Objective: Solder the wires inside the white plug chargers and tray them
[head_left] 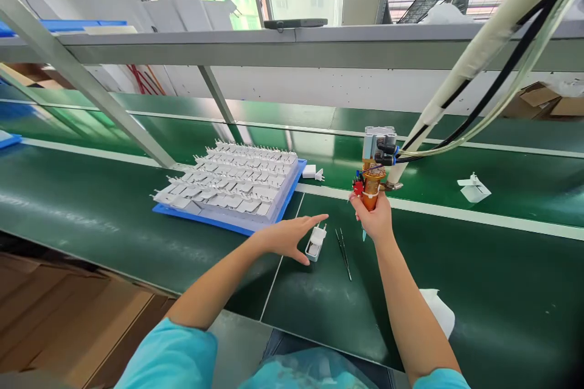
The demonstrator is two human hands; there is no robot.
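My right hand is wrapped round the orange body of a dispensing gun, which has a grey block on top and hoses attached. Its thin light-blue tip points down below my fingers. Close to a small white plug-in charger housing on the green bench, my left hand has thumb and fingers spread. The housing's near end is open and its pins point away from me; whether my fingers touch it I cannot tell. Between the housing and my right hand lie metal tweezers.
At the left, a blue tray bears rows of similar white housings. Behind it lies another white plug piece. A thick pale pole with hoses slants in from upper right. White scraps lie at right.
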